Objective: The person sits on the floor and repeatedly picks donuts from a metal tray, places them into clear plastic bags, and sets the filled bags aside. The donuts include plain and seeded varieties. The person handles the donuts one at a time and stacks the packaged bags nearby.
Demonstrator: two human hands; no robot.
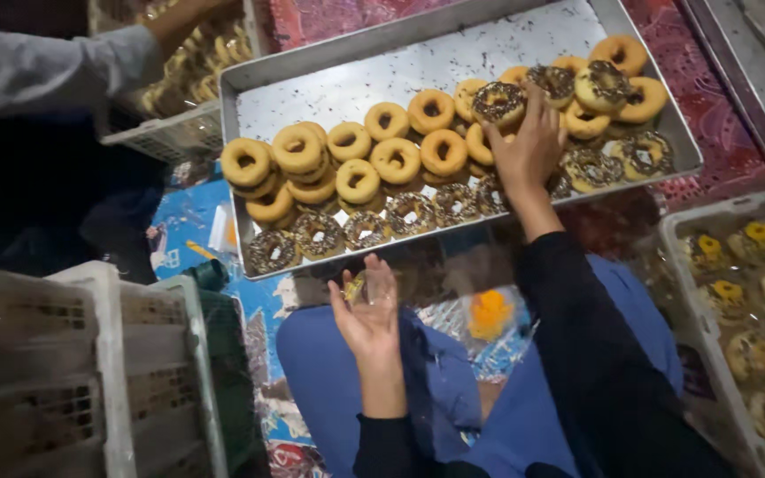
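A large metal tray [329, 88] holds many doughnuts, plain ones [395, 159] stacked in the middle and chocolate-topped ones [410, 213] along the near edge and at the right. My right hand [529, 150] reaches onto the tray, fingers closed around a doughnut near a chocolate-sprinkled doughnut [498, 103]. My left hand [367, 310] is raised palm up below the tray, holding a clear plastic wrapper [353, 288] loosely between thumb and fingers. My blue-clad lap [453, 389] lies beneath.
At the right a white crate [692, 292] holds wrapped doughnuts with yellow topping. White plastic crates [108, 372] stand at the lower left. Another person's sleeved arm [55, 66] reaches toward a basket [174, 133] of doughnuts at the upper left. Patterned cloth covers the floor.
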